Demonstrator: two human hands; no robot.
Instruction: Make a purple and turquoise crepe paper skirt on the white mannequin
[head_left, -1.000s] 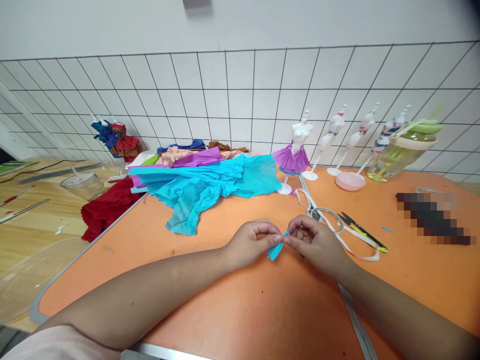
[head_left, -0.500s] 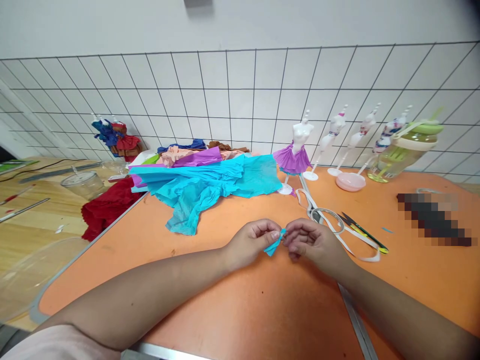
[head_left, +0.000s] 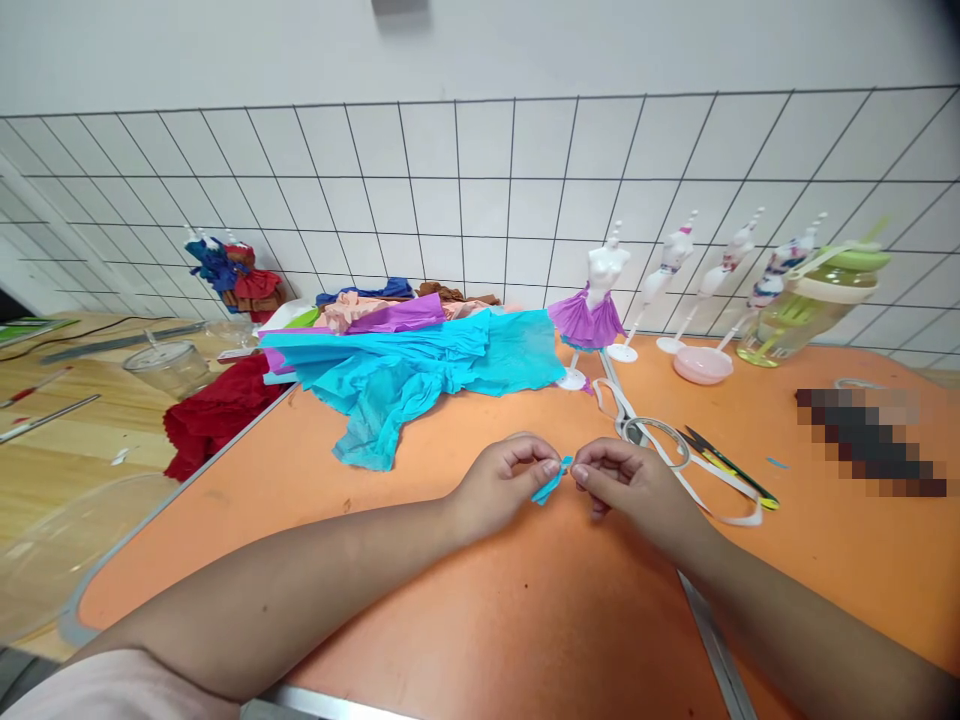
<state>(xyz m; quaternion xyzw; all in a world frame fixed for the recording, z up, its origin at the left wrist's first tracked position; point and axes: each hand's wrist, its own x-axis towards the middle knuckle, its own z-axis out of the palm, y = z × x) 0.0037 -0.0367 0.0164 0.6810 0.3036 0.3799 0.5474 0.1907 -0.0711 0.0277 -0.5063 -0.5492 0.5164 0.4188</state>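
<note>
A small folded piece of turquoise crepe paper [head_left: 549,486] is held up over the orange table. My left hand [head_left: 510,480] is closed on it, pinching it between thumb and fingers. At the paper's upper right end my right hand [head_left: 619,482] is closed, thumb tip against the forefinger, on its narrow tip. The fingertips hide part of that tip. Behind the hands lies a large crumpled sheet of turquoise crepe paper [head_left: 450,360]. Beyond it to the right stands a white mannequin [head_left: 606,268] in a purple pleated paper skirt [head_left: 586,320].
A tape roll [head_left: 684,440], white-handled scissors [head_left: 624,412] and a black-and-yellow tool [head_left: 739,475] lie right of my hands. More mannequins [head_left: 667,262], a pink bowl [head_left: 703,366] and a green-lidded bottle [head_left: 814,300] stand behind. Red crepe paper [head_left: 217,415] lies at the left.
My right fingers, looser and more spread before, have come together in a pinch at the paper's end. The small piece has tilted slightly; my left hand keeps its place.
</note>
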